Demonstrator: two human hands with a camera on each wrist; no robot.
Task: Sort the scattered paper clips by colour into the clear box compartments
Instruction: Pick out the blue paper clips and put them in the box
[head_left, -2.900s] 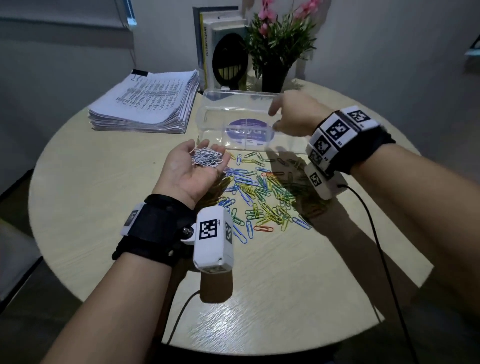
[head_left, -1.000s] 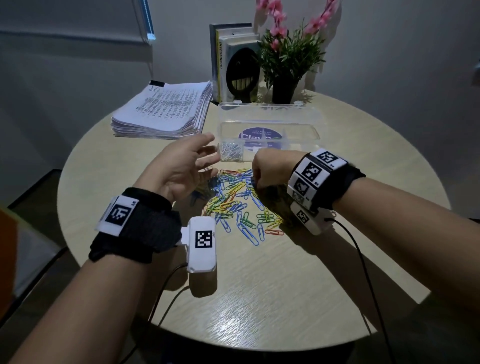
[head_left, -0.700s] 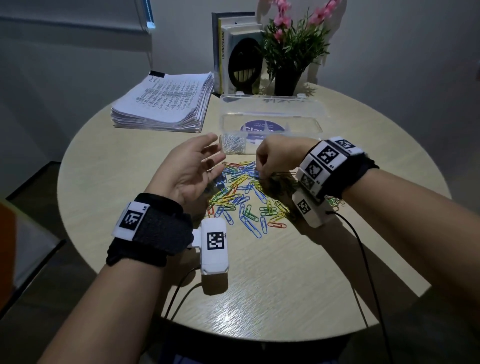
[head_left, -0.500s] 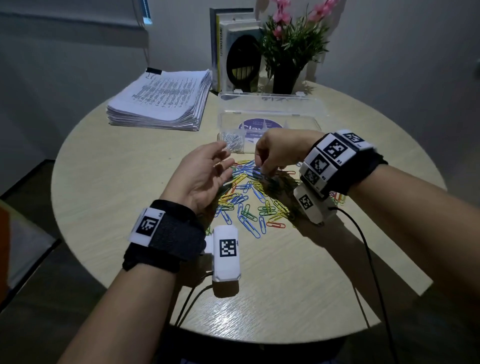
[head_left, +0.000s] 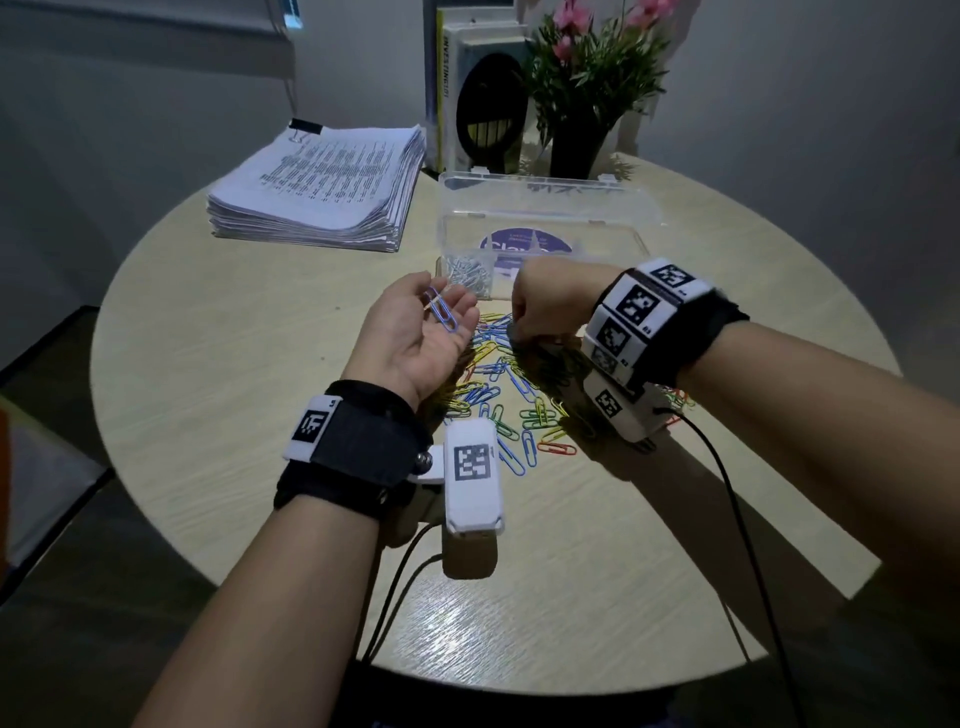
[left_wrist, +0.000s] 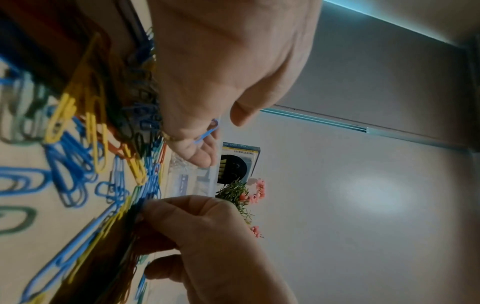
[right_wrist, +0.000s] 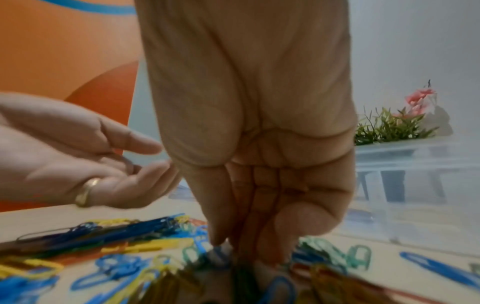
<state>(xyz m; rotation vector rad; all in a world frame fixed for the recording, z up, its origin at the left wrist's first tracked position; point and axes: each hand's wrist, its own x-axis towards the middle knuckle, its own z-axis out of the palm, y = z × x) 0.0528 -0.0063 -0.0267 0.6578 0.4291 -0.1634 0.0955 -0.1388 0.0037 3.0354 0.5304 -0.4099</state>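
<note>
1. Mixed-colour paper clips (head_left: 511, 395) lie scattered on my counter (head_left: 234, 364), in front of the clear box (head_left: 613, 218).
2. Silver clips (head_left: 470, 273) fill the box's left compartment.
3. My left hand (head_left: 415, 338) lies palm up, fingers relaxed, cradling a blue clip (head_left: 441, 312).
4. My right hand (head_left: 550, 306) reaches fingers-down into the pile; I can't tell whether it grips anything.

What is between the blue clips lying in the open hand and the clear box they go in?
Nothing visible. The blue clips lie on the upturned left hand, and the clear box sits open-topped just beyond the fingertips, its silver clips in the near-left compartment. The right hand works off to the side, in the pile of clips.
</note>
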